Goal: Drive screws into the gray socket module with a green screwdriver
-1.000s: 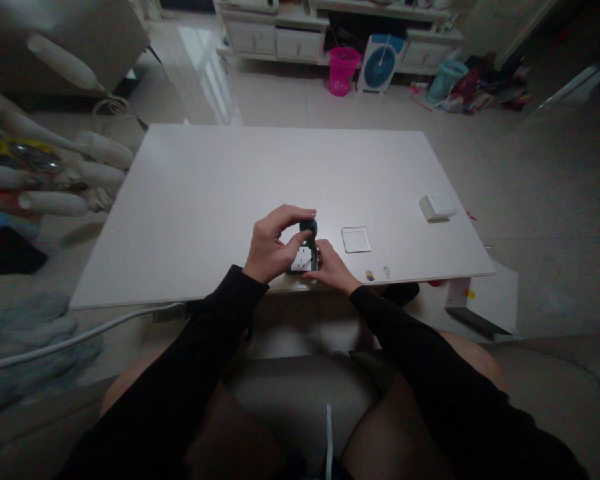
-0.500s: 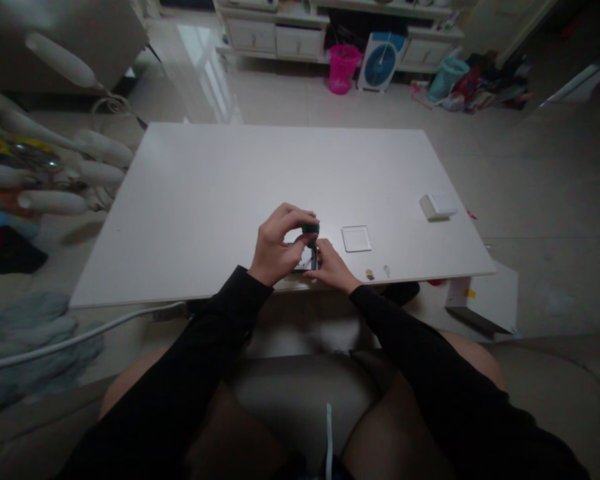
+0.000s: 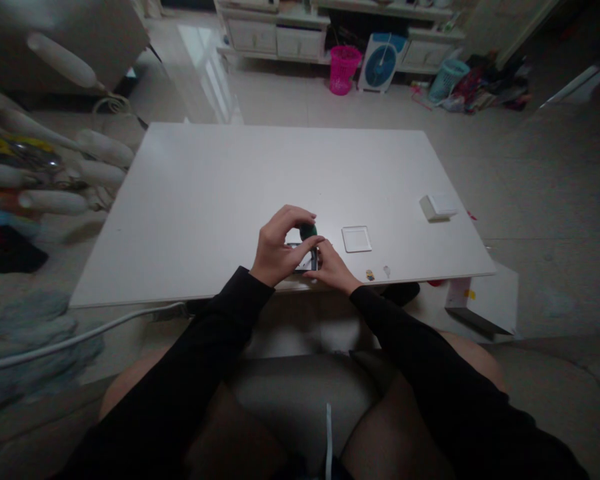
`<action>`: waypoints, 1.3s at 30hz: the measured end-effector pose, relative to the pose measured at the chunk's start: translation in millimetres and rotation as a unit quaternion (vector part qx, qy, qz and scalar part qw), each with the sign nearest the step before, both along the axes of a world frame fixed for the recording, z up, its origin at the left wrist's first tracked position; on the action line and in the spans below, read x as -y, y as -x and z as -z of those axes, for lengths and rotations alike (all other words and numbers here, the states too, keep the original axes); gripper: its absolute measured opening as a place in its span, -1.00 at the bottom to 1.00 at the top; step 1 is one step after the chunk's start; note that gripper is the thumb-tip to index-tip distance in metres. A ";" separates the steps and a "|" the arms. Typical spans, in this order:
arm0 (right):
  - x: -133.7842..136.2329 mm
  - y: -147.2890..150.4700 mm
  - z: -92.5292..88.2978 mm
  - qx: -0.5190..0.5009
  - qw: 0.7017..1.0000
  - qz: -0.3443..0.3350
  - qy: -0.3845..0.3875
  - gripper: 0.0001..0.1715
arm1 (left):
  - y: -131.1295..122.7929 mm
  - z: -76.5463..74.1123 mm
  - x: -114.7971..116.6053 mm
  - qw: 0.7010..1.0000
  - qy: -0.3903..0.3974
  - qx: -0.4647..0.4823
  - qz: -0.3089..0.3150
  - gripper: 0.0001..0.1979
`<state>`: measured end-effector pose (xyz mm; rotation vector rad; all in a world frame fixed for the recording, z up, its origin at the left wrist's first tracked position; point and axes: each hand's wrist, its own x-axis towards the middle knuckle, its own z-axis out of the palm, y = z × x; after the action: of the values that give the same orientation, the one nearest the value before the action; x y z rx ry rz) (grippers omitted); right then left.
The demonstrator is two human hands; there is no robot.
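Observation:
My left hand [image 3: 277, 245] is closed with fingers and thumb around the dark green handle of what looks like a screwdriver [image 3: 307, 231], held upright. Its lower end is hidden behind my thumb. Below it, at the table's front edge, lies a small square device [image 3: 305, 262] with a white face and dark rim, partly covered by my fingers. My right hand [image 3: 331, 269] grips the right side of this device between thumb and fingers. Just right of that hand, a thin white square frame [image 3: 357, 239] lies flat on the table.
The white table [image 3: 220, 193] spreads out in front of me. On its right stands a white box [image 3: 437, 207]. Near the front edge lie a small yellow figure sticker [image 3: 370, 274] and a small clear piece [image 3: 387, 271]. A pink basket [image 3: 343, 70] and blue fan [image 3: 381, 62] stand beyond.
My left fingers have shifted on the green handle, the thumb now reaching further right across it. The handle tilts slightly. My right hand stays in place on the device.

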<state>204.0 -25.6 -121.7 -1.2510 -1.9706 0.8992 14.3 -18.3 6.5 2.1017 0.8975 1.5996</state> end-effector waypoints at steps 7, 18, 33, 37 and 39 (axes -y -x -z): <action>0.4 -1.1 -2.7 0.005 1.000 -0.003 0.002 -0.14 | 2.6 -3.4 1.2 0.993 0.089 0.033 0.063 -0.76; -0.6 0.5 -1.1 -0.006 1.000 0.001 0.003 -0.08 | -1.5 -1.1 -0.7 0.999 -0.023 0.011 -0.027 -0.82; 0.6 0.2 -2.1 0.000 1.000 0.006 0.009 -0.11 | 3.7 -4.7 -0.6 0.998 0.039 0.010 0.040 -0.83; 1.6 0.1 -4.3 0.001 1.000 0.006 0.012 -0.11 | 2.6 -3.7 0.1 0.996 0.061 0.027 0.052 -0.84; 2.2 0.0 -6.0 0.001 1.000 0.005 0.014 -0.13 | 3.2 -4.4 2.5 0.992 0.097 0.030 0.080 -0.76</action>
<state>204.0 -27.8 -115.7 -1.2774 -1.9574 0.9241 11.1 -20.7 10.9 1.9291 0.8073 1.4259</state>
